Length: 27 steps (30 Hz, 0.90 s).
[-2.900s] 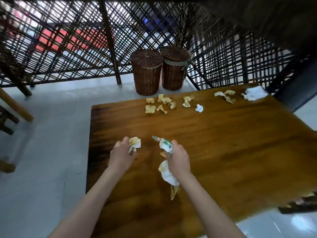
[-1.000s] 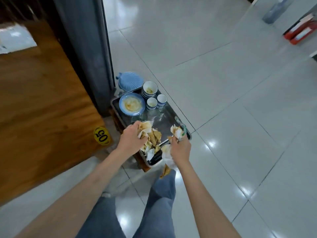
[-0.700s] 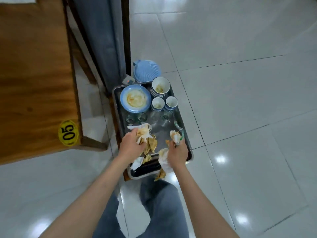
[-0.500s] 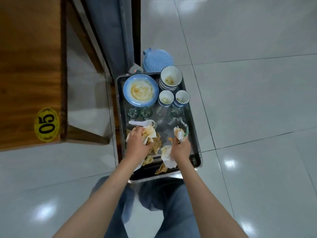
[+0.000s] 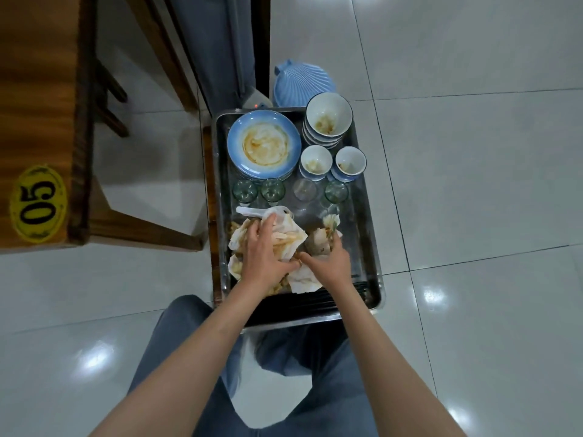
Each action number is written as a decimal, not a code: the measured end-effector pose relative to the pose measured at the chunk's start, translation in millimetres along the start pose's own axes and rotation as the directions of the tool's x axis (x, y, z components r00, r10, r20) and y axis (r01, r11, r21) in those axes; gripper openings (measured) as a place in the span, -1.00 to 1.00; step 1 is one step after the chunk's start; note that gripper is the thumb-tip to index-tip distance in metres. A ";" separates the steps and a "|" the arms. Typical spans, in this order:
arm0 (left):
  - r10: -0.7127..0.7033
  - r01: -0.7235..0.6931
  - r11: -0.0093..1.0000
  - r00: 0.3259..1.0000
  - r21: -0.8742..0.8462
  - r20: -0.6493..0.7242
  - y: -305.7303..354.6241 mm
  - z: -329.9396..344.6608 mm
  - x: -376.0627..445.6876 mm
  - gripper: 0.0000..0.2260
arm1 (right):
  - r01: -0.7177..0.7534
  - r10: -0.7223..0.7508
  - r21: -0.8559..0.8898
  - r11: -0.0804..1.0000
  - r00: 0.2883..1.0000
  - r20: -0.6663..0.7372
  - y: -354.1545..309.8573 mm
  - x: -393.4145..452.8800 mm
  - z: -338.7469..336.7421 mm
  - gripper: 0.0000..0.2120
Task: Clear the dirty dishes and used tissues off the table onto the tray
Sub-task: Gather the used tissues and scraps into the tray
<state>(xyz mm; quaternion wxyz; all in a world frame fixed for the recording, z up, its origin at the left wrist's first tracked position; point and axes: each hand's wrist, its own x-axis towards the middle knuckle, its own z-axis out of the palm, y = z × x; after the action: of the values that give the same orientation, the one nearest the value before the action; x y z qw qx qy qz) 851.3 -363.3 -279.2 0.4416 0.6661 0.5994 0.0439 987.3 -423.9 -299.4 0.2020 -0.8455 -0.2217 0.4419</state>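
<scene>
A metal tray (image 5: 369, 234) sits low in front of me. At its far end are a dirty blue plate (image 5: 264, 144), a stack of bowls (image 5: 328, 119), two small cups (image 5: 316, 160) and several glasses (image 5: 244, 190). A pile of stained used tissues (image 5: 288, 239) lies in the near half, beside a white spoon (image 5: 250, 212). My left hand (image 5: 265, 253) rests on the pile with its fingers spread. My right hand (image 5: 329, 263) grips a crumpled tissue (image 5: 318, 244) low over the tray, thumb touching my left hand.
The wooden table (image 5: 38, 89) with a yellow "05" tag (image 5: 38, 205) stands at the left. A blue shell-shaped dish (image 5: 304, 86) lies past the tray, next to a grey curtain (image 5: 220, 42). Black chopsticks (image 5: 315, 302) lie at the tray's near end. Glossy tiled floor spreads to the right.
I turned from the table to the tray with tissues in both hands. Both hands lowered onto the tray. My left hand's fingers have spread flat over the tissue pile.
</scene>
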 end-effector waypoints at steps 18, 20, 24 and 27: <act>0.001 -0.005 0.995 0.999 0.098 0.039 39.9 -103.2 -67.0 -0.05 | 0.095 -0.094 -0.117 0.989 0.996 0.013 -51.2 -102.5 -67.9 -0.07; 0.028 -0.031 0.995 0.999 0.098 0.031 45.8 -126.0 -77.9 -0.04 | 0.127 -0.128 -0.124 0.984 0.992 0.000 -67.5 -122.1 -72.5 -0.07; 0.078 -0.080 0.989 0.997 0.125 0.018 54.1 -173.3 -109.5 -0.04 | 0.249 -0.250 -0.186 0.950 0.968 0.020 -100.6 -167.5 -73.3 -0.02; 0.150 -0.143 0.979 0.988 0.141 -0.039 55.0 -212.2 -135.9 -0.05 | 0.343 -0.336 -0.259 0.903 0.939 0.074 -132.4 -200.4 -70.1 0.00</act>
<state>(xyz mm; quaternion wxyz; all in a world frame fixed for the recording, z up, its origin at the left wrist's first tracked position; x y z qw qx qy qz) 730.6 -357.5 -51.3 0.3750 0.7363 0.5610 0.0513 917.5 -436.4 -59.4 0.1566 -0.8073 -0.4258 0.3775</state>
